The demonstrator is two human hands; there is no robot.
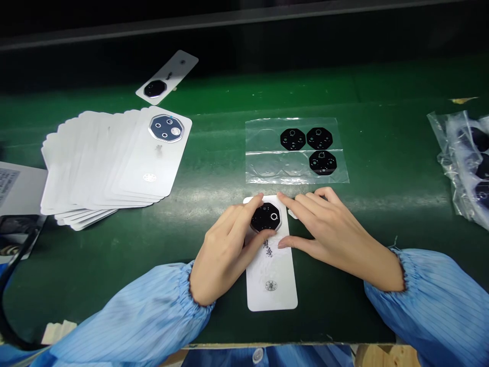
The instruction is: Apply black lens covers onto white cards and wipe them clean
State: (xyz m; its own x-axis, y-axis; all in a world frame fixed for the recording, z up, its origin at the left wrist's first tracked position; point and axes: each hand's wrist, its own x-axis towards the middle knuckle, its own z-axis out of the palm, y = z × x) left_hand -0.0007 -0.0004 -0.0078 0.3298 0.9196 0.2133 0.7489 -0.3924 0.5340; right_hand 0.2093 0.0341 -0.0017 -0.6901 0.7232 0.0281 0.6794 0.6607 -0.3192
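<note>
A white phone back panel (pixel 272 270) lies flat in front of me, its octagonal black camera lens cover (pixel 266 217) toward the far end. My left hand (pixel 231 242) has its index finger at the cover's upper left and its thumb along the lower edge, closed around the cover. Fingers apart, my right hand (pixel 324 224) rests its index fingertip at the panel's top right corner and its thumb tip on the right side. Nothing is seen within its grasp. A small white tab (pixel 292 214) shows beside the panel under the right fingers.
Beyond the hands lies a clear film sheet (pixel 255 176) with three black lens covers (pixel 323 163). Fanned white panels (pixel 95 163) are stacked at left; another panel (pixel 173 76) lies behind them. A plastic bag (pixel 458 158) sits right. A black cable (pixel 9 300) curves at left.
</note>
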